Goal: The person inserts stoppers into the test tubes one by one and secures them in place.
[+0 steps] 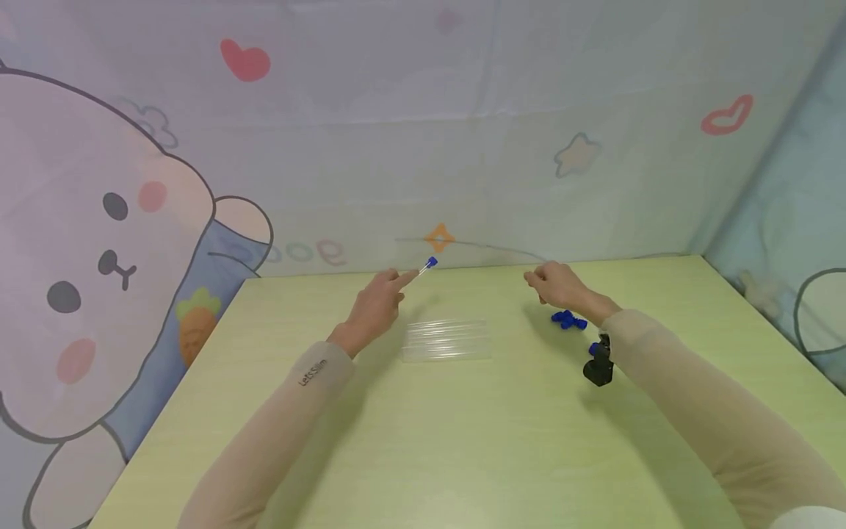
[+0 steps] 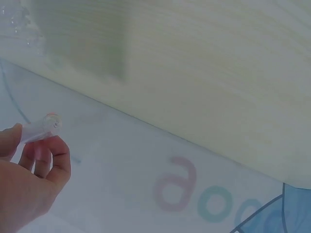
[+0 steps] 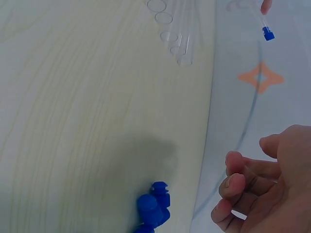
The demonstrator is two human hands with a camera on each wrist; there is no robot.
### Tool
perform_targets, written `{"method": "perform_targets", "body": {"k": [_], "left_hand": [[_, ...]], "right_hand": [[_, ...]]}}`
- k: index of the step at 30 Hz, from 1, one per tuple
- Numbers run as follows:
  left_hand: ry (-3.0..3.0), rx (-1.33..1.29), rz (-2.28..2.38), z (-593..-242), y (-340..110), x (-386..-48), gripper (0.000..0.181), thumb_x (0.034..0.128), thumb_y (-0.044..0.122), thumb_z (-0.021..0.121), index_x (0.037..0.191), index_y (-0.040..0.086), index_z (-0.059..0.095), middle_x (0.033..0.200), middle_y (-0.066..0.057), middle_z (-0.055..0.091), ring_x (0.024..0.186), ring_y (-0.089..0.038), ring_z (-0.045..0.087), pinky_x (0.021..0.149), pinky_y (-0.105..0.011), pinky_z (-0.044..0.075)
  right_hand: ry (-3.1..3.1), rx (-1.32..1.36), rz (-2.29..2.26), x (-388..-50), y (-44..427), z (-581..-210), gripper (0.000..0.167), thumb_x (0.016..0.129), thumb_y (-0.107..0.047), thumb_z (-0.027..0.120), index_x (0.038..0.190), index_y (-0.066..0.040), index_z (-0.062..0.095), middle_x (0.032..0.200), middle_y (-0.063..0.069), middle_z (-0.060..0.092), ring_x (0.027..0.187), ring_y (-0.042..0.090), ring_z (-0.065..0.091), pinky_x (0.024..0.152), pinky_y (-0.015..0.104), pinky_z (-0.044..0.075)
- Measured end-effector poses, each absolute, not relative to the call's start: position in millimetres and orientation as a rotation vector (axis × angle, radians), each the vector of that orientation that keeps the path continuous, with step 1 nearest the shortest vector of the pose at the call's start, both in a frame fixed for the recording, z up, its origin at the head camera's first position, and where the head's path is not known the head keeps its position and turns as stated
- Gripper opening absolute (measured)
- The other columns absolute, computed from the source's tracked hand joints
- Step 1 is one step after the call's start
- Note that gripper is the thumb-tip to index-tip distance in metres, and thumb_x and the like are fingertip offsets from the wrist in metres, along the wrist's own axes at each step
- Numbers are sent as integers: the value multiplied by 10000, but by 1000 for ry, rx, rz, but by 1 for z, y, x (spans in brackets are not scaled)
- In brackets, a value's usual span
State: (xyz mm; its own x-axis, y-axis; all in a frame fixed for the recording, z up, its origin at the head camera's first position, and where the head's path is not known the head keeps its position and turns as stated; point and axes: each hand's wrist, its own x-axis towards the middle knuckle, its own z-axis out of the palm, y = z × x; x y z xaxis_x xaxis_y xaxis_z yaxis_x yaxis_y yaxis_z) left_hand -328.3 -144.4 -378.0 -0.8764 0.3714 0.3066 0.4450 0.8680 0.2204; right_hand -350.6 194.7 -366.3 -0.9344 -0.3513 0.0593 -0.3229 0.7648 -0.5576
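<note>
Capped tube: we see a slender, clear, round tube with a small blue cap (image 1: 432,261) held tilted above the far part of the pale yellow-green wood-grain bench (image 1: 463,441), its capped end pointing far and right.
Left fingers: the thumb and fingers of our left hand (image 1: 378,307) are closed to a pinch around the tube's clear wall; the left wrist view shows its bare end sticking out past the grip.
Right fingers: our right hand (image 1: 558,285) hangs over the far right with fingers (image 3: 223,211) loosely bent and the thumb apart from them; we see nothing held.
Blue caps: a small heap of glossy-looking blue caps (image 1: 567,319) lies on the bench just nearer than our right hand, untouched.
Loose tubes: a row of clear, thin-walled tubes (image 1: 446,339) lies side by side near and right of our left hand, round open rims toward the right.
Handling: we judge the tube light, stiff, slick and prone to roll; whether glass or plastic we cannot tell, so we would treat it as fragile.
Where to hold: we would pinch the tube mid-wall, gently, and a cap by its sides.
</note>
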Motion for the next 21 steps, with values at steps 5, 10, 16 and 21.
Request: {"method": "perform_targets", "body": {"k": [5,10,16,21], "left_hand": [[-2811,-531,-459,-380,-158,-329,575,917,-19,583,1442,178,456,1120,-128,598,1028,-291,570,643,-341,484],[-2838,-449,-485,-380,-170,-329,584,908,-44,575,1445,144,445,1142,-161,598,977,-311,586,613,-365,494],[-2871,-369,-501,-382,-182,-329,594,912,-44,566,1462,115,409,1164,-180,594,959,-309,594,677,-393,521],[-2903,-337,-520,-382,-188,-328,582,932,-30,542,1475,100,379,1169,-189,579,945,-309,588,694,-397,515]], "right_hand": [[2921,-544,-801,-350,207,-369,352,1026,-164,416,960,103,635,632,160,636,464,114,414,715,348,452],[2912,-555,-700,-350,218,-371,328,989,-131,468,1098,138,622,861,262,698,617,218,634,623,324,496],[2888,-607,-598,-352,229,-374,238,934,-139,579,1021,55,685,978,239,680,631,167,584,608,300,468],[2850,-615,-561,-352,237,-375,206,903,-142,630,998,25,704,968,205,679,654,155,581,597,276,455]]}}
